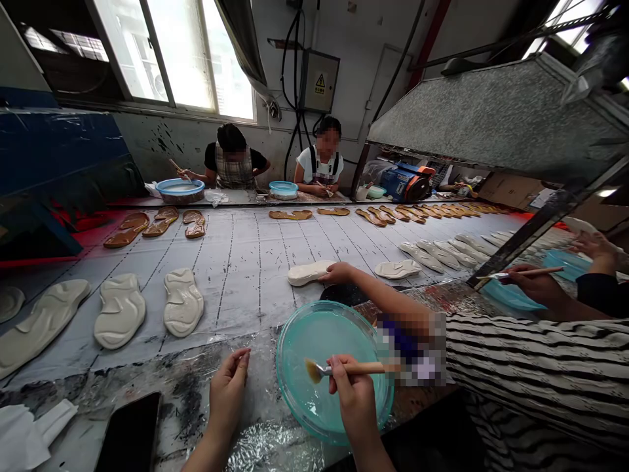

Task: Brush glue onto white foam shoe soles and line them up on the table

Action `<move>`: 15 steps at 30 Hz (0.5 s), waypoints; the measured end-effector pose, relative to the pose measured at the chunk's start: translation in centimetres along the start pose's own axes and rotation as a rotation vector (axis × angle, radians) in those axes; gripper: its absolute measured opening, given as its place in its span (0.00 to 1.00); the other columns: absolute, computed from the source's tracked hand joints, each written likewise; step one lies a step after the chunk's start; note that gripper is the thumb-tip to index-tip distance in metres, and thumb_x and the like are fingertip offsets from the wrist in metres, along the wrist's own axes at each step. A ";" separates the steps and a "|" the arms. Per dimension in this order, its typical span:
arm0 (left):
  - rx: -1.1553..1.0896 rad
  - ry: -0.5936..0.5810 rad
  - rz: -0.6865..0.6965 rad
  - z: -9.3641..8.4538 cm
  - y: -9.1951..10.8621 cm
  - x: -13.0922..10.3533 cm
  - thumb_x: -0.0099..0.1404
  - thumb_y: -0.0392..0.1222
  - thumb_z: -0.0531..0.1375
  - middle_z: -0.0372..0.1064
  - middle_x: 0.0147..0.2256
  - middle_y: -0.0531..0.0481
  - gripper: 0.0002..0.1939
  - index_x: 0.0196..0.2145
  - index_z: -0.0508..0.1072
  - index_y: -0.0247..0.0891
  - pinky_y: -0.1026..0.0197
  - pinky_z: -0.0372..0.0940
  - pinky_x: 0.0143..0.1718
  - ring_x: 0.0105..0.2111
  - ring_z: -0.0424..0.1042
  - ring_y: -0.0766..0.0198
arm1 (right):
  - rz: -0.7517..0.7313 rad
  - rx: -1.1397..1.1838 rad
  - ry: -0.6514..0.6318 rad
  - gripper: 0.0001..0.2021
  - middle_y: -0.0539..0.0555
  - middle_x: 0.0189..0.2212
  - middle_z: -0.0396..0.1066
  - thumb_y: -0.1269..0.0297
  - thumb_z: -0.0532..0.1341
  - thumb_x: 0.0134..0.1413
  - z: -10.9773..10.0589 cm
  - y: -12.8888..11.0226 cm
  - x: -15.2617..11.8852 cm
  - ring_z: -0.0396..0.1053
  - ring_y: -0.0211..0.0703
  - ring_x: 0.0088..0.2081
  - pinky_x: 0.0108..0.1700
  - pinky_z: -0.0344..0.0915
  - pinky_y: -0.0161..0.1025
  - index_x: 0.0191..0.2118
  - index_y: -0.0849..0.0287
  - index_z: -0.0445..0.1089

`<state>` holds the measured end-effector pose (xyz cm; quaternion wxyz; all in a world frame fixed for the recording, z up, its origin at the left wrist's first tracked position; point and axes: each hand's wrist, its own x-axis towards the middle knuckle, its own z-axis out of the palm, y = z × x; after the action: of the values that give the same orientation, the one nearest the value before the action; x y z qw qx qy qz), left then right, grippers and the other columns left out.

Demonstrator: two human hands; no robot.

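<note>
Brush (pixel 366 368) is pinched in the right hand (pixel 350 391), bristles (pixel 312 372) held over the teal bowl (pixel 282 373) by the counter's (pixel 194 377) near edge. Left hand (pixel 228 387) is held beside the bowl, thumb and forefinger pressed together. Phone (pixel 128 432) (screen dark) is laid toward the near-left corner.

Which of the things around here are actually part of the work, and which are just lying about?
Seemingly part of the work:
brush, held in the right hand
teal bowl, beneath the brush
pale insoles on the white belt

Seemingly just lying about:
black phone
crumpled white paper
</note>
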<state>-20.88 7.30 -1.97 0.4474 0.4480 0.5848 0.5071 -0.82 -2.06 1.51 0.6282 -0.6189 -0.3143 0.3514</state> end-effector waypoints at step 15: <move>0.020 0.024 0.039 -2.9 0.4 0.1 0.51 0.63 0.64 0.65 0.20 0.55 0.24 0.32 0.78 0.39 0.60 0.60 0.24 0.22 0.64 0.62 | -0.004 -0.012 0.000 0.24 0.47 0.16 0.60 0.40 0.61 0.55 1.9 -0.9 -1.5 0.60 0.36 0.21 0.28 0.62 0.34 0.30 0.60 0.72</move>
<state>-23.66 6.84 -1.36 0.4259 0.4579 0.5861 0.5152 -3.16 -2.25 2.52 0.6253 -0.6220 -0.3177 0.3482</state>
